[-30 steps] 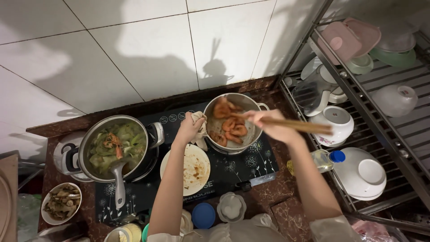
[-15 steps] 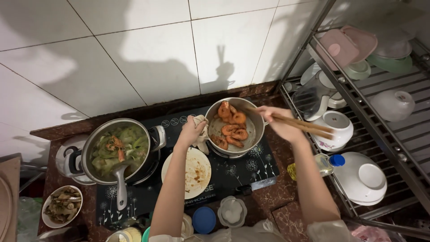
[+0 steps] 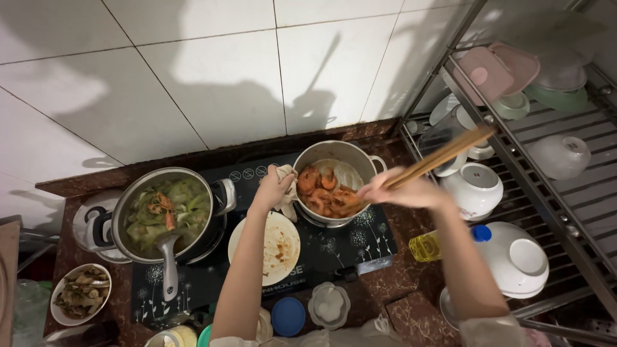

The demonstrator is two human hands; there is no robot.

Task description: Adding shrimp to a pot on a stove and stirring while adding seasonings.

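While left hand (image 3: 275,186) steadies pot (image 3: 334,154), chopsticks (image 3: 443,156) stir.

Counted outward from the black cooktop (image 3: 334,250): two pots are seen on it, one steel pot of shrimp (image 3: 334,183) at its back right and one larger pot of green vegetables (image 3: 168,215) at its left. One soiled white plate (image 3: 270,247) is laid at its centre. One small bowl of cooked food (image 3: 80,292) is found off its left front corner. One pair of wooden chopsticks (image 3: 443,156) is held above its right edge. One bottle of yellow oil (image 3: 443,244) is set just right of it. Two hands are counted over it, the left hand (image 3: 275,187) and the right hand (image 3: 405,191). At least four white bowls are counted on the wire rack (image 3: 546,193) to its right.
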